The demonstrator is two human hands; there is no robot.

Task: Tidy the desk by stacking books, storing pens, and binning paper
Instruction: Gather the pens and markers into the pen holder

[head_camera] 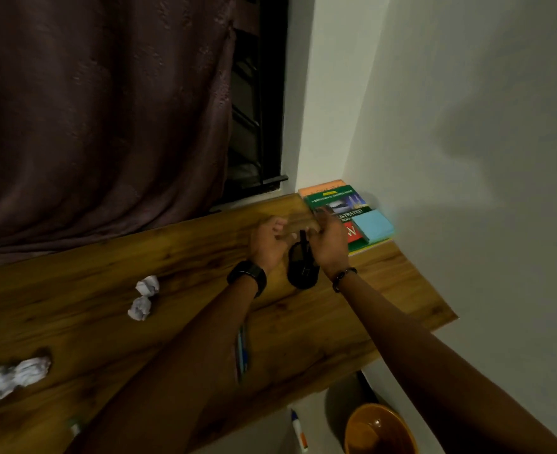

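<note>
The desk (90, 290) is wood with dark, streaky grain and a smooth, low sheen. Behind the desk hangs a curtain (100, 119) of dark, nubbly, matt cloth. On the desk lie white, creased paper balls (147, 285), a glossy-covered green book (336, 201), a matt blue paper pad (373, 226) and a soft black pouch (301, 267) with a smooth black pen (303, 239). Below the desk, the orange bin (380, 430) shines like plastic.

Book stack (334, 203) sits in the far right corner of the surface (303, 322), notepad (373, 226) on top. Pouch (301, 270) just before it, between left hand (267, 244) and right hand (327, 245). Paper ball (147, 285) and second ball (139, 308) left of pouch, third ball (15, 376) nearer, far left. Pens (242, 355) beside left forearm. Bin (380, 430) on floor below right end.
</note>
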